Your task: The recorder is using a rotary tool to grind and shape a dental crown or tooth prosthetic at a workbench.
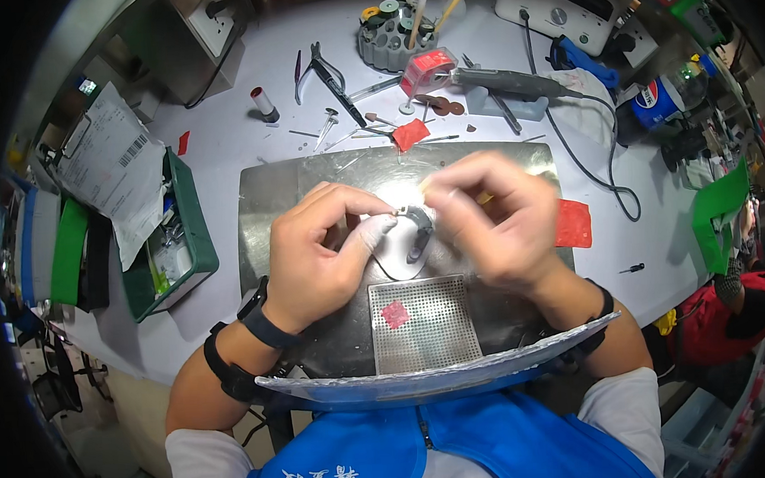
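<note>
Grey curved piece (421,227) between hands (318,247) (505,224)

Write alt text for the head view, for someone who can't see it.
The left hand pinches a tiny pale piece by a curved grey part, the blurred right hand close by, over a dark board. A perforated plate lies nearer the body; pliers lie beyond.

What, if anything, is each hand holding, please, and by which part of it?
The left hand seems to pinch a tiny pale piece by its left end. The right hand is blurred, so whether it holds anything cannot be told.
</note>
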A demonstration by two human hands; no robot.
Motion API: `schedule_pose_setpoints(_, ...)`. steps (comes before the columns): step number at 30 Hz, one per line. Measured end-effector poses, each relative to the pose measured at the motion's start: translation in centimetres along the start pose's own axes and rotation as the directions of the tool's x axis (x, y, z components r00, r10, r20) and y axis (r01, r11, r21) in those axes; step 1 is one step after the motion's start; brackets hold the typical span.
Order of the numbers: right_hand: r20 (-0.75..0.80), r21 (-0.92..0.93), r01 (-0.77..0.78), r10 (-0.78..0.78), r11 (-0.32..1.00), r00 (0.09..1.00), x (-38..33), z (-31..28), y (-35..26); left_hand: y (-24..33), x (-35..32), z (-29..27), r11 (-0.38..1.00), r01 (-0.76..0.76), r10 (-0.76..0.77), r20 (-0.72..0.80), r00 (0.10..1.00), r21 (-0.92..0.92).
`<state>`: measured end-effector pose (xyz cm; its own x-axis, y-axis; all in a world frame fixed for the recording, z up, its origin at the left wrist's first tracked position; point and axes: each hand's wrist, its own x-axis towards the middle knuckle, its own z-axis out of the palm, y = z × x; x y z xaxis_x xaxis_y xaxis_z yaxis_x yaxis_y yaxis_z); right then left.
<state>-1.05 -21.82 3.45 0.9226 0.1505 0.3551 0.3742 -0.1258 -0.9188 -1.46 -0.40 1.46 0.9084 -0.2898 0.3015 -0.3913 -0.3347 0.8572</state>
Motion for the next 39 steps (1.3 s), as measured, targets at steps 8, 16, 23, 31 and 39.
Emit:
schedule_pose_setpoints(8, 0.276, -0.545, 0.155, 0.002, 0.824, 0.961, 2.0, -2.9, 3.1, -2.3, 1.3, -1.4, 0.917, -0.021, 0.072, -0.114, 0.991, 0.398)
schedule_pose_setpoints(16, 0.235, -0.575, 0.09, 0.058, 0.813, 0.97, 2.5, -3.6, 3.2, -2.3, 1.0, -1.1, 0.833, -0.059, 0.101, -0.047, 0.994, 0.55)
schedule_pose_setpoints(23, 0.109, -0.838, 0.257, -0.313, 0.481, 0.943, 6.6, -7.7, 4.7, -1.9, 0.9, -1.4, 0.814, -0.128, 0.173, -0.025, 0.985, 0.566)
schedule_pose_setpoints(31, 0.189, -0.933, 0.243, -0.214, 0.265, 0.958, 8.6, -10.0, 3.2, -0.5, 1.6, -1.7, 0.932, -0.144, 0.199, -0.137, 0.97, 0.334)
schedule_pose_setpoints(39, 0.095, -0.71, 0.36, -0.425, 0.605, 0.9, 5.1, -6.7, -1.1, 4.0, 6.8, 0.9, 0.901, -0.09, 0.131, 0.07, 0.989, -0.424)
